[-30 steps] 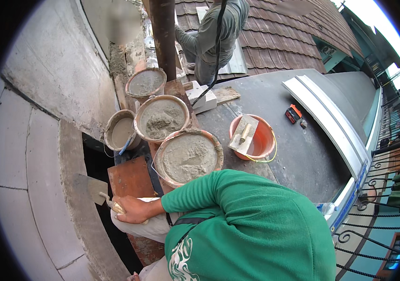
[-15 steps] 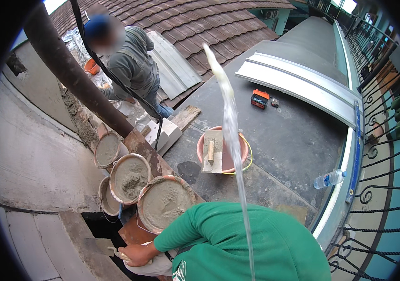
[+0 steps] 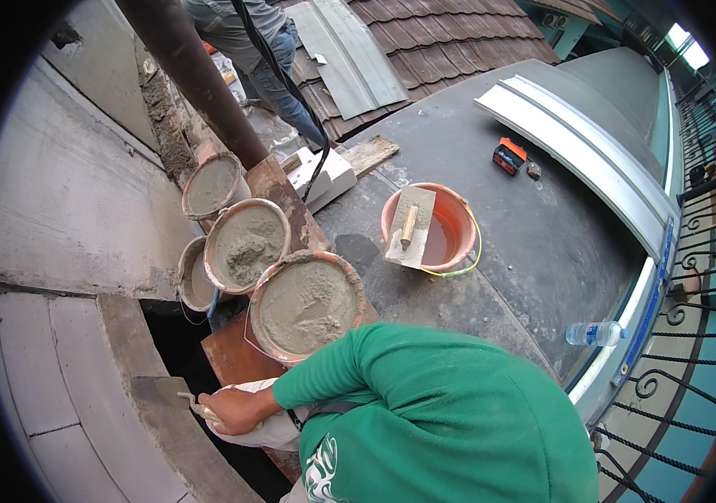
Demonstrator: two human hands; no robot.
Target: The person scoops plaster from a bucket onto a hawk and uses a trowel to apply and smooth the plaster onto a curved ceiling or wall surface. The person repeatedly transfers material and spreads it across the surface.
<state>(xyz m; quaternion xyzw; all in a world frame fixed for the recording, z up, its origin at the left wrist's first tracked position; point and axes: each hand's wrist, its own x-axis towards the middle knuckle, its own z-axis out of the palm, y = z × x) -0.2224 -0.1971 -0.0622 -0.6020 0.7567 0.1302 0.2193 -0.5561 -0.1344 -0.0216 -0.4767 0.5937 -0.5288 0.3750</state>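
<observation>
The right grip [image 3: 236,411] is clasping a trowel [image 3: 157,391] by its handle, its blade reaching over a grey ledge [image 3: 127,331]. A mortar-filled bucket [image 3: 360,295] is standing near; farther right, an orange bucket [image 3: 460,230] is carrying a plastering float [image 3: 414,205].

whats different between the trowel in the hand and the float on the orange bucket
The trowel is held in the right hand; the float lies unheld across the orange bucket. The trowel's handle is mostly covered by the fingers, while the float's wooden handle is fully exposed. The trowel has a thin neck beyond its handle; the float's handle sits over its plate. Both have greyish flat faces.
</observation>
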